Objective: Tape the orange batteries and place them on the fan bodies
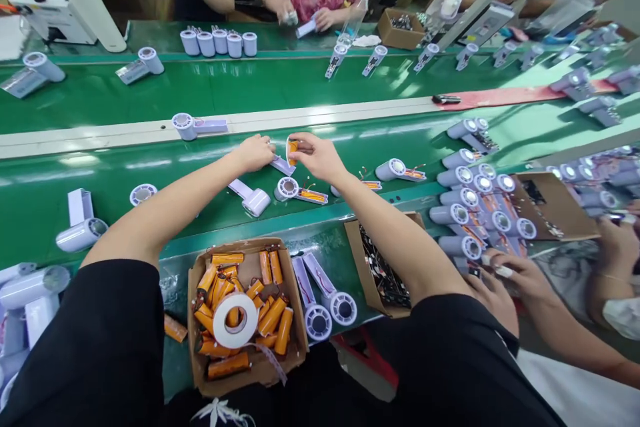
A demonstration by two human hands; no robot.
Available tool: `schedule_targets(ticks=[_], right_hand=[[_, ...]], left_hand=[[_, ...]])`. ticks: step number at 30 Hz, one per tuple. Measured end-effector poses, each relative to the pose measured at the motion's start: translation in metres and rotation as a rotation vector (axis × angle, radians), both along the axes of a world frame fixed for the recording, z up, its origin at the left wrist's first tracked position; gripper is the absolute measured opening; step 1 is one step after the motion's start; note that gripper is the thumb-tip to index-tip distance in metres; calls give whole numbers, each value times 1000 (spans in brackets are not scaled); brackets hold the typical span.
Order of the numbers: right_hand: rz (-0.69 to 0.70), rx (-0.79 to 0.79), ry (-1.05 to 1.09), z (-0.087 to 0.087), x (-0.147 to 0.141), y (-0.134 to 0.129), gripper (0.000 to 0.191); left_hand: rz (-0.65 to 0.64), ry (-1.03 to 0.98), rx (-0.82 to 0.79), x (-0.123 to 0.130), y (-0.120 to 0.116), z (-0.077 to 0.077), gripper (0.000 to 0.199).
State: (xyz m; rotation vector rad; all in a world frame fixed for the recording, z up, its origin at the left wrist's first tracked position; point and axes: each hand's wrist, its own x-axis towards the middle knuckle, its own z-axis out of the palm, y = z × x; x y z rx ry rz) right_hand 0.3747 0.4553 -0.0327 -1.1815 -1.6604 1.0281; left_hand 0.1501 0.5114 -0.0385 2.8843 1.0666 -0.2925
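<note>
My left hand (256,152) is closed around a lavender fan housing, most of it hidden by the hand; its narrow handle (284,165) sticks out to the right. My right hand (319,157) pinches an orange-wrapped battery (293,152) with a white strip along its edge, just above that handle. Below the hands, one lavender fan housing (256,201) lies face down on the green belt. Beside it, another fan housing (287,188) has an orange battery and wires in its open handle.
Near my body stands a cardboard box (197,363) of orange batteries with a white tape roll (219,328) on top. To its right are two fan housings (318,322) and a box of dark wired parts (361,260). Co-workers' hands (493,287) work at right and across the belt.
</note>
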Motion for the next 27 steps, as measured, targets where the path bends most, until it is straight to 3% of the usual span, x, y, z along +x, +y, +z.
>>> schedule_targets(ticks=[6,11,16,21,27], right_hand=[[-17,5,-14,-7,16,-1,46],[-59,1,-15,-12,23,2,50],[-74,7,-87,-22,21,5,45],[-30,50,-373,-23,21,4,41],[47,98,-986,-4,9,-8,42]], left_hand=[[94,68,-66,28,4,2,32],[118,39,-85,29,17,6,29],[172,-68,-255,27,32,11,23],[264,-160,-207,32,28,11,33],[328,-185,-165,45,21,4,38]])
